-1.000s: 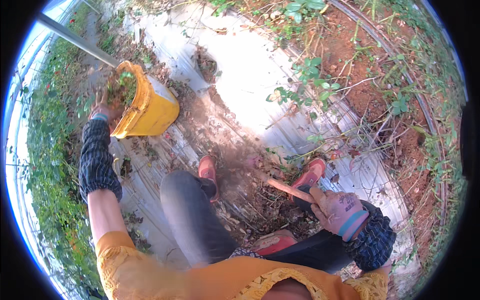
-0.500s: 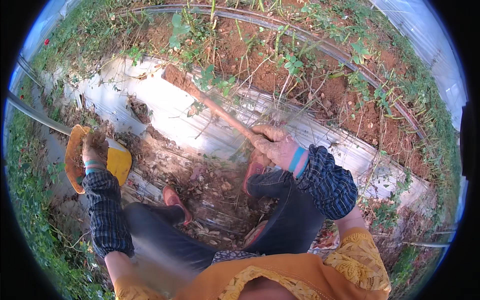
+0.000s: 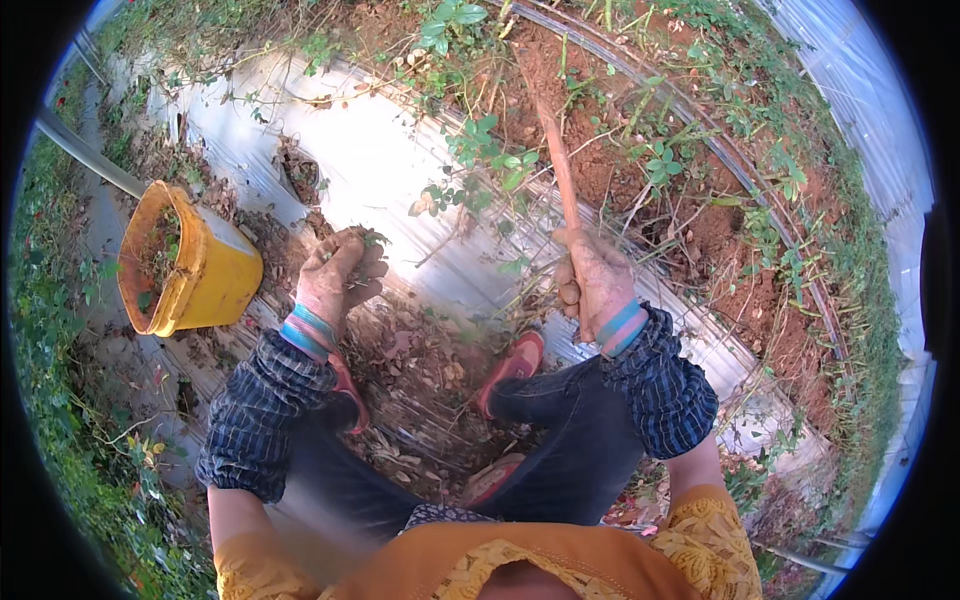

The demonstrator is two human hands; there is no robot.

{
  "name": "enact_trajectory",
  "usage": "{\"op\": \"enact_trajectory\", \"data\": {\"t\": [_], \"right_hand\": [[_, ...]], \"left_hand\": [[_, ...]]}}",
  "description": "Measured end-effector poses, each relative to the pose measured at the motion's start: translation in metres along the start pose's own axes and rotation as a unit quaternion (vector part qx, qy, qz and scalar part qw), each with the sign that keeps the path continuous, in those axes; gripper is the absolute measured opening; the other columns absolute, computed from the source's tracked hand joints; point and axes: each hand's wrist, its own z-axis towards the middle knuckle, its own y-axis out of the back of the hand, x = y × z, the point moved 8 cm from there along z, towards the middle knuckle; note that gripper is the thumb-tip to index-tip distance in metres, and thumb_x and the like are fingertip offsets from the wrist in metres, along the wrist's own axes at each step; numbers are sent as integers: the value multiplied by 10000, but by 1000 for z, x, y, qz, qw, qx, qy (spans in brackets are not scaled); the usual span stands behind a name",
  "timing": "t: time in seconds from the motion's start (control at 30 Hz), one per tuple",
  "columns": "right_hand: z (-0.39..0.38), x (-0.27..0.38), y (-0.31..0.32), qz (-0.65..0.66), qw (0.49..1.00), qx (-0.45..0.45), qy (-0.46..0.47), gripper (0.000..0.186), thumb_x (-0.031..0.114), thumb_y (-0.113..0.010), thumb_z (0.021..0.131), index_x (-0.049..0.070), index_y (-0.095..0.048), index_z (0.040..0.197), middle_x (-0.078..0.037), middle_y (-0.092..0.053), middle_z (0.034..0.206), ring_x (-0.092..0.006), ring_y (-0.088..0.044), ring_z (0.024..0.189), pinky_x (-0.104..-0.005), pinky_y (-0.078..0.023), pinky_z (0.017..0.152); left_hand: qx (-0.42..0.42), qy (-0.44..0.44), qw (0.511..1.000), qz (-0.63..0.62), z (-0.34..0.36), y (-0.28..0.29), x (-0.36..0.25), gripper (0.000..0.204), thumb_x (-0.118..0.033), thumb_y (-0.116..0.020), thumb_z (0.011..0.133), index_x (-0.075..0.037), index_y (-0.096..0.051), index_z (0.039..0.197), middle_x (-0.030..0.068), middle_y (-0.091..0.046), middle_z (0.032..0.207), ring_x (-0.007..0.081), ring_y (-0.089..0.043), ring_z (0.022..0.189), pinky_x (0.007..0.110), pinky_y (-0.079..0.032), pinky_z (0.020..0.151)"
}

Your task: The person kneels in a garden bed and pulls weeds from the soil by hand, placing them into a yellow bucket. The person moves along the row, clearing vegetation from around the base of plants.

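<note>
My right hand point(image 3: 595, 275), in a muddy glove with a striped cuff, is closed around the wooden handle of a hoe point(image 3: 560, 165). The handle points away from me, and its far end is among stems over the reddish soil, where the blade is hard to make out. My left hand point(image 3: 340, 270), also in a muddy glove, is raised over the ground left of centre. Its fingers curl around a small clump of weeds point(image 3: 372, 237), whose green bits show at the fingertips. To its left a yellow bucket point(image 3: 215, 275) leans toward the left, with plant scraps inside.
White plastic film point(image 3: 350, 150) covers the ground ahead of my feet. Beyond it runs a bed of red soil point(image 3: 740, 240) with leafy plants, cut stems and a dark drip hose point(image 3: 720, 140). A grey pipe point(image 3: 90, 150) lies behind the bucket. Dry leaves point(image 3: 420, 350) litter the ground between my shoes.
My left hand has moved right, away from the bucket's rim. My right hand has swung the hoe from the white film to the right, onto the soil bed. The bucket is now fully visible.
</note>
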Motion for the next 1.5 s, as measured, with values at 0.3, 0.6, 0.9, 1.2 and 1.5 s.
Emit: {"op": "enact_trajectory", "data": {"t": [0.3, 0.6, 0.9, 1.2, 1.5], "right_hand": [[44, -62, -60, -268, 927, 172, -199, 309, 267, -514, 956, 55, -571, 1173, -3, -551, 682, -119, -509, 520, -280, -425, 446], [77, -67, -62, -328, 931, 142, -75, 268, 235, -524, 937, 47, -600, 1114, -105, -598, 742, -225, -594, 660, -360, -453, 588], [34, -75, -65, -297, 946, 78, -103, 267, 250, -522, 937, 52, -587, 1103, -173, -645, 794, -325, -655, 729, -416, -498, 610], [15, -109, -52, -301, 944, 48, -126, 306, 323, -510, 944, 70, -580, 1101, -210, -644, 842, -359, -649, 758, -441, -514, 638], [-17, -93, -68, -285, 942, 47, -172, 286, 329, -516, 931, 110, -588, 1102, -173, -641, 821, -333, -641, 750, -425, -497, 638]], "left_hand": [[74, 41, 996, 38, 55, -23, 1, 332, -258, -573, 912, -44, -552, 1165, 110, -647, 1044, 209, -648, 871, 331, -547, 719], [71, -201, 954, 208, 161, -41, -19, 492, -95, -650, 882, -39, -450, 1329, 86, -503, 1313, 170, -508, 1153, 304, -432, 956], [10, -264, 733, 627, 329, -212, -118, 784, -255, -739, 782, -53, -329, 1419, 233, -442, 1384, 357, -456, 1269, 416, -374, 1071], [95, -87, 703, 700, 408, -238, -85, 601, -306, -690, 842, -20, -486, 1330, 164, -583, 1238, 285, -565, 1113, 383, -438, 978], [119, -68, 835, 532, 367, -263, -152, 320, -229, -681, 857, -40, -647, 1114, 58, -678, 877, 100, -562, 583, 251, -492, 539]]}}
